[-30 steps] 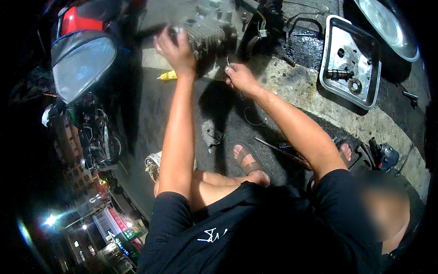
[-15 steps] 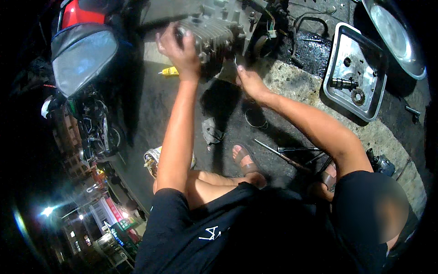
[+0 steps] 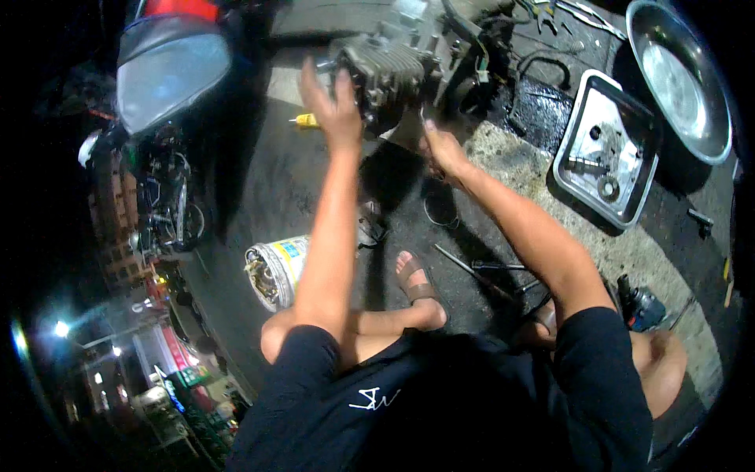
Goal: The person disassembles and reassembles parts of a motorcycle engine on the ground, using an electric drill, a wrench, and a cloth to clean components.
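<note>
A finned engine (image 3: 393, 79) stands at the top of the view, its metal block partly smeared by motion. Against its left end is my left hand (image 3: 336, 114), with fingers stretched and apart and no grip on anything that shows. My right hand (image 3: 443, 149), below the engine's right side, is closed around a thin metal tool (image 3: 423, 119); only its slim tip shows, so its kind is unclear. A yellow tube-like thing (image 3: 305, 120) lies on the ground beside my left wrist.
At right, a metal tray (image 3: 560, 177) holds a camshaft (image 3: 588, 165) and a gear (image 3: 608, 186), near a big round basin (image 3: 720, 134). A white bucket (image 3: 295, 252) stands by my left knee. Long tools (image 3: 464, 261) lie near my feet; a power tool (image 3: 646, 308) sits at right.
The whole scene has shifted in the picture as my head moved. My left hand's curled fingers have straightened and spread at the engine's end. My right hand still grips the thin tool.
</note>
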Action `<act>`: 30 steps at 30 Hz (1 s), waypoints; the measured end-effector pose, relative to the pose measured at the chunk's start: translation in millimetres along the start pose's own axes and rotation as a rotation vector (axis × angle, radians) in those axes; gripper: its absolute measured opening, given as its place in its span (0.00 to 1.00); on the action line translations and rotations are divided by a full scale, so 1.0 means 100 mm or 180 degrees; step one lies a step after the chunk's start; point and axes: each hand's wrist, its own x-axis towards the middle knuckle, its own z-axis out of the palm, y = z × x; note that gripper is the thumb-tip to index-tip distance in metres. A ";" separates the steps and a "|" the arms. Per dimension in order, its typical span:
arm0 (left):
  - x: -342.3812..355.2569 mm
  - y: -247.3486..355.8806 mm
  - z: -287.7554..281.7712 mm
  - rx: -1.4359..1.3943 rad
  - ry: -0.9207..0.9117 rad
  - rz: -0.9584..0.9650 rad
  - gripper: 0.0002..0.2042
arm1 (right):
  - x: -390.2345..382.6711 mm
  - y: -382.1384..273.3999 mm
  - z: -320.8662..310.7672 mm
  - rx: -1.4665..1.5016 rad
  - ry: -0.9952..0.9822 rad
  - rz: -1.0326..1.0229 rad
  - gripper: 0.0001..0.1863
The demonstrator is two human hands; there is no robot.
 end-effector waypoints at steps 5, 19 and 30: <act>-0.55 -0.13 -0.01 -0.3832 0.0316 -0.4119 0.30 | -0.06 -0.10 0.09 0.0448 -0.0150 0.0489 0.29; -0.49 -0.13 0.20 -0.3701 0.0900 -0.3761 0.24 | 0.14 0.08 0.03 -0.1490 0.0371 -0.0327 0.34; -0.57 -0.12 0.27 -0.3331 0.1293 -0.3646 0.21 | 0.06 0.04 -0.05 -0.1263 0.0184 -0.0033 0.35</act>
